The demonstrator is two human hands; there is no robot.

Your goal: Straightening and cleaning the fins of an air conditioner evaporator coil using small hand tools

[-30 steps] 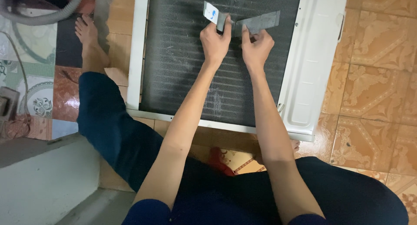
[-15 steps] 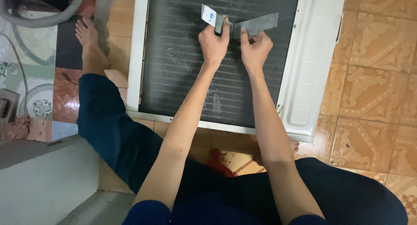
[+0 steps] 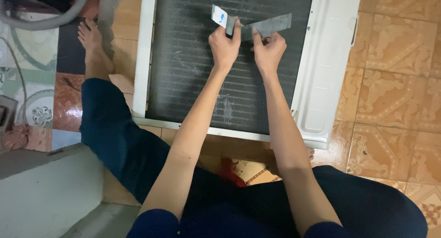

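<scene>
- A grey metal strip (image 3: 268,25) is held in both hands above the dark finned coil (image 3: 193,68) of a white-framed unit (image 3: 321,82) lying flat on the tiled floor (image 3: 395,82).
- The left hand (image 3: 224,47) is closed on the strip's left part, where a small white tag (image 3: 219,16) sticks up and out to the left; the thumb is seen pressed on top.
- The right hand (image 3: 268,52) is closed just beside it, its fingers pinched on the strip near the middle, so that both grips sit close together, almost touching.
- The strip's long axis runs left to right across the coil, rising slightly toward the right; its free end reaches out past the right hand toward the unit's white side panel.
- The strip lies directly ahead of both grips, at arms' reach; the right hand is nearer the free end.
- Whether the strip rests on the fins or is held clear cannot be told.
- A bare foot (image 3: 89,36) and a grey hose (image 3: 55,17) are seen at left, well apart.
</scene>
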